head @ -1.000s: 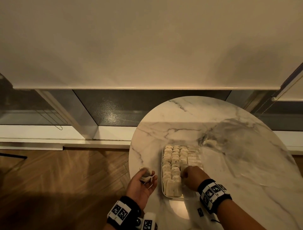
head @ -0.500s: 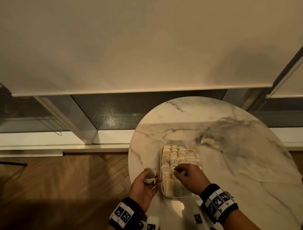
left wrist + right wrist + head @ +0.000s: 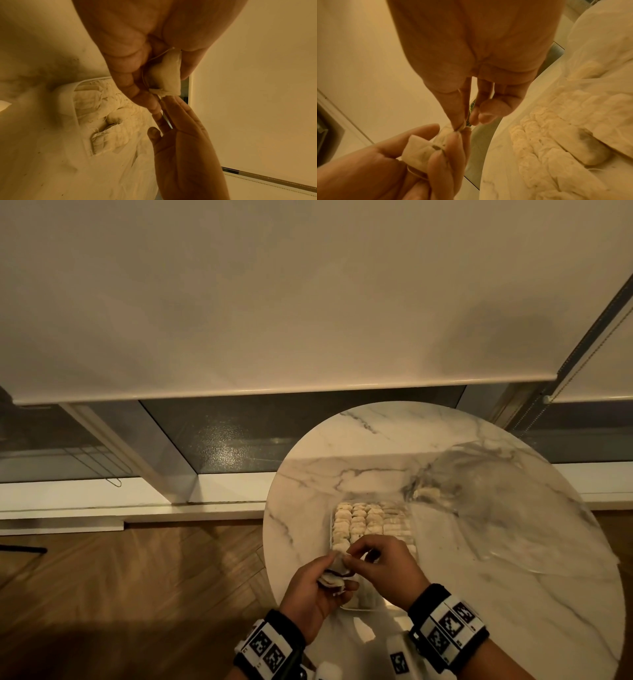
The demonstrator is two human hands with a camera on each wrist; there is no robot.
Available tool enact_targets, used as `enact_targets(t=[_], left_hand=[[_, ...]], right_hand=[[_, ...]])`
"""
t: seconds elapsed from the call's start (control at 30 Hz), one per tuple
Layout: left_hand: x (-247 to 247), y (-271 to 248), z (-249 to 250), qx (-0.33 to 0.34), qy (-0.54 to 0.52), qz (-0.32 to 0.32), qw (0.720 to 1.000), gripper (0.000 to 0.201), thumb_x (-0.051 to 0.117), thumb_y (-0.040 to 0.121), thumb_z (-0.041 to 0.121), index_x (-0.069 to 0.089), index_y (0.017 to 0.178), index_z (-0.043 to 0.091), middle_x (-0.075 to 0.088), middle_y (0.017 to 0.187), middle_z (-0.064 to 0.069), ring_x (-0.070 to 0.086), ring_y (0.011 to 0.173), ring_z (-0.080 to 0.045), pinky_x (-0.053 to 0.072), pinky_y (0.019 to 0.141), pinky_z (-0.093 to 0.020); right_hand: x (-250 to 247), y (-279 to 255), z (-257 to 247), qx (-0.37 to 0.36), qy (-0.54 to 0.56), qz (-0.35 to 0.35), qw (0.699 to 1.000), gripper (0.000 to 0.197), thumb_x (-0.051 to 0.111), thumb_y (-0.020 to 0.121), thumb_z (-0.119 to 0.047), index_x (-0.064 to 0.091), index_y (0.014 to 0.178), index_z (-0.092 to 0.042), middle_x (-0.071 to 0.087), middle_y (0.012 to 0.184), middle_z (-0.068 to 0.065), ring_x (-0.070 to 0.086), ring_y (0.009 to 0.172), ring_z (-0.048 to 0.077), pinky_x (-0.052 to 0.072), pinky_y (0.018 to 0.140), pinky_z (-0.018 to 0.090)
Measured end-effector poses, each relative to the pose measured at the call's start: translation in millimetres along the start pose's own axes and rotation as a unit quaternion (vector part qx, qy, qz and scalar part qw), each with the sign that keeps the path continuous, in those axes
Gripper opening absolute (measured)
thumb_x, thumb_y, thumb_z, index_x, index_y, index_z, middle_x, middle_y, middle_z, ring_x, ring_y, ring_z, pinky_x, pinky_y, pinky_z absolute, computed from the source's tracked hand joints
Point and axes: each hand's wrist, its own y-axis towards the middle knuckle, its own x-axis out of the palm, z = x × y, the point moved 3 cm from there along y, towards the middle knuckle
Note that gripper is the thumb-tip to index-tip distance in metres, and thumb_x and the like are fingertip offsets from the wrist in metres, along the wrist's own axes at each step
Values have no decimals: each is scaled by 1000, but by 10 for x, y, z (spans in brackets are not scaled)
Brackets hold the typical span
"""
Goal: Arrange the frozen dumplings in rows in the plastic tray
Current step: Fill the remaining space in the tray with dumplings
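Head view: the left hand point(image 3: 313, 585) holds a dumpling point(image 3: 337, 571) at the near left corner of the tray point(image 3: 331, 525), and the right hand point(image 3: 383, 568) pinches its tip with finger and thumb.

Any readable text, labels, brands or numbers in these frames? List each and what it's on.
None: no readable words, brands or numbers in any view.
Wristbands on the left wrist and right wrist: black-and-white square marker patterns only, no letters or digits legible.
Small marker tag near the table's front edge: pattern only, too small to read.
Plastic tray, dumplings, marble table: no print visible.
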Motion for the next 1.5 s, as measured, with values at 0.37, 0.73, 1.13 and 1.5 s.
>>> enact_targets(t=[0.37,0.73,1.13,1.5], left_hand=[[-42,84,50,52,28,23,998,19,57,96,8,61,115,6,71,98,-20,66,77,-26,55,68,-34],[-138,210,31,32,-28,94,995,17,59,95,7,60,110,1,66,90,-19,65,73,-27,56,61,-33],[-221,240,36,25,-45,116,992,12,62,92,9,65,101,2,68,85,-16,64,78,-29,55,69,-37],[-301,202,36,23,-54,129,990,13,62,92,10,65,103,3,67,88,-17,64,78,-28,55,67,-36]], right_hand=[[-25,7,43,103,97,-48,989,22,81,81,-13,68,98,-17,69,76,14,68,66,18,57,57,31],[-525,-2,187,115,49,127,984,12,82,80,-23,73,83,-17,73,74,4,69,66,18,57,53,29],[-562,54,565,111,-245,50,962,20,66,87,-13,72,93,-30,70,92,-7,62,82,6,46,72,14],[-345,129,688,110,-325,-120,932,21,63,89,-12,74,100,-26,69,100,-5,62,87,8,46,77,17]])
